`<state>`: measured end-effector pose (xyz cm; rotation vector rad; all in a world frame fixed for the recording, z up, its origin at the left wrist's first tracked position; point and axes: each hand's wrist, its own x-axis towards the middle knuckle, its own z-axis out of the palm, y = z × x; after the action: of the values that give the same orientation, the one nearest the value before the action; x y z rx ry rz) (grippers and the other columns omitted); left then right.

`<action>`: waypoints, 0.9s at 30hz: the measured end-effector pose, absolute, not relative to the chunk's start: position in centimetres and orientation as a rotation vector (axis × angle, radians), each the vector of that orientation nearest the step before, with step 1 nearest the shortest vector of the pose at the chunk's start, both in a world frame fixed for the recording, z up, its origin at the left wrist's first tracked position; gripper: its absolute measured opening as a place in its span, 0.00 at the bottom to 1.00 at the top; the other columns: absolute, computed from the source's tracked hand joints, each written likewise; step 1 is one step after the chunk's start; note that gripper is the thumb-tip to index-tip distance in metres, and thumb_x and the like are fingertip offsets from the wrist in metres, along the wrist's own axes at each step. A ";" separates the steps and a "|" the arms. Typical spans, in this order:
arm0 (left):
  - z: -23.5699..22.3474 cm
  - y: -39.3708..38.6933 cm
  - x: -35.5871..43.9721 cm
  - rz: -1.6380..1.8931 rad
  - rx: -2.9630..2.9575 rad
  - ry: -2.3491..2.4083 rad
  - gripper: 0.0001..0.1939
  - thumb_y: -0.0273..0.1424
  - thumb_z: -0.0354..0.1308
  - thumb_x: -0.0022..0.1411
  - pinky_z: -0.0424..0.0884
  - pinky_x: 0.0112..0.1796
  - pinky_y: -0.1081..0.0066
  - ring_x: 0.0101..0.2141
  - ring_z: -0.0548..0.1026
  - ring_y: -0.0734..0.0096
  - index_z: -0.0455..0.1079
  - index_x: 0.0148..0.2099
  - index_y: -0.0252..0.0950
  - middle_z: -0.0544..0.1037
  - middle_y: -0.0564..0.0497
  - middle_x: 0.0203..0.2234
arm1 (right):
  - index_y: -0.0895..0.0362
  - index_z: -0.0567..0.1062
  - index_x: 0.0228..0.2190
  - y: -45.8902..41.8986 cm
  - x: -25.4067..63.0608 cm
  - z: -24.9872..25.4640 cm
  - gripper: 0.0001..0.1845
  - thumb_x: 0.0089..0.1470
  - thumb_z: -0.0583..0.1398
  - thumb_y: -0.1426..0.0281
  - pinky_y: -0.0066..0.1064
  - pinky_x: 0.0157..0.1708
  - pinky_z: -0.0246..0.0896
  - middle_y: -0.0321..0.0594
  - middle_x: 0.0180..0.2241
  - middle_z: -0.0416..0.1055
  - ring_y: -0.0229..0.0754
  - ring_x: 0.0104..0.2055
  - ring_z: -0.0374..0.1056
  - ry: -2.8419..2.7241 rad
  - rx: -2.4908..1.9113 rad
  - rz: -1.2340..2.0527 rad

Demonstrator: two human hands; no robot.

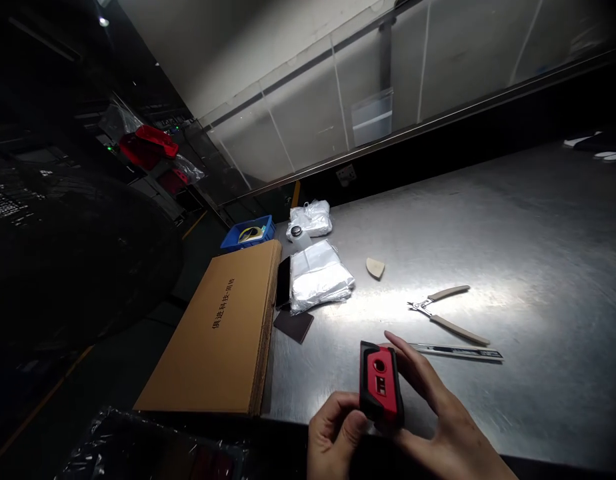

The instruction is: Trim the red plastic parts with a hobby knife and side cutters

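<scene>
A red and black plastic housing (383, 383) with a round hole and a rectangular cutout is held up above the near edge of the metal table. My left hand (335, 430) grips its lower left corner between thumb and curled fingers. From the right, my right hand (441, 413) reaches around the housing, its index finger behind the top and its thumb side at the bottom; part of the contact is hidden. Just beyond the right fingers lies a utility knife (458, 352). Farther up rest the nippers (433, 313) with beige handles, spread apart.
Flat cardboard (223, 327) is stacked on the left. Beside it are a dark phone-like slab (283, 283), a brown square piece (294, 325), clear plastic bags (321, 277) and a bottle (301, 238). A blue basket (231, 240) stands behind. A beige wedge (375, 268) lies mid-table.
</scene>
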<state>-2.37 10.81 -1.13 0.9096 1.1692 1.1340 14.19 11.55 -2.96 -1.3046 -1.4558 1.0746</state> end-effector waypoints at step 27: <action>2.1 13.4 -1.7 0.894 0.987 1.151 0.14 0.41 0.60 0.65 0.65 0.37 0.73 0.33 0.69 0.70 0.73 0.37 0.33 0.74 0.52 0.29 | 0.40 0.46 0.67 11.5 14.2 -3.4 0.44 0.57 0.62 0.68 0.46 0.61 0.61 0.44 0.62 0.64 0.50 0.64 0.62 -1.532 -1.206 1.054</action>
<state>-1.74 13.37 2.12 0.9873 1.1510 0.8937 14.24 11.46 -3.44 -1.2063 -1.5319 1.0539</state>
